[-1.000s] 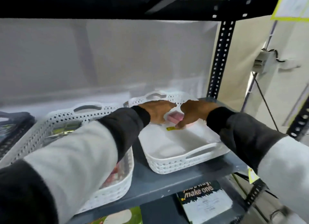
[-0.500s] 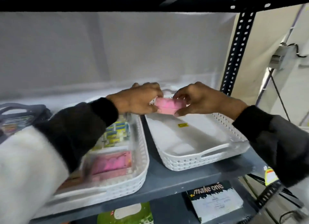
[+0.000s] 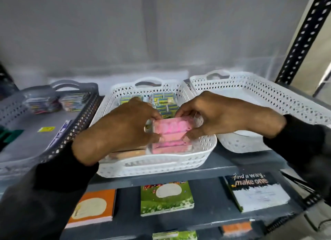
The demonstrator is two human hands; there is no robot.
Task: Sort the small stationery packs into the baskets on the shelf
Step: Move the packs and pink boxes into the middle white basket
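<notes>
Above the middle white basket (image 3: pixel 157 166) on the shelf (image 3: pixel 223 161), we hold a pink pack (image 3: pixel 170 130) between both hands. Our left hand (image 3: pixel 116 134) pinches its left end with thumb and fingers, and our right hand (image 3: pixel 223 116) pinches its right end the same way. The pack sits just over the front half of that basket, above another pink pack (image 3: pixel 168 147) lying inside near the front rim. Toward the back of the same basket lie blue and yellow packs (image 3: pixel 164 101). A grey basket (image 3: pixel 21 132) with striped packs (image 3: pixel 53 101) at its back stands at the left end of the shelf, and a second white basket (image 3: pixel 268 100) stands toward the right edge. On the lower shelf (image 3: pixel 211 204) we see 3 booklets: an orange one (image 3: pixel 93 207), a green one (image 3: pixel 166 198) and a black and white one (image 3: pixel 256 191).
</notes>
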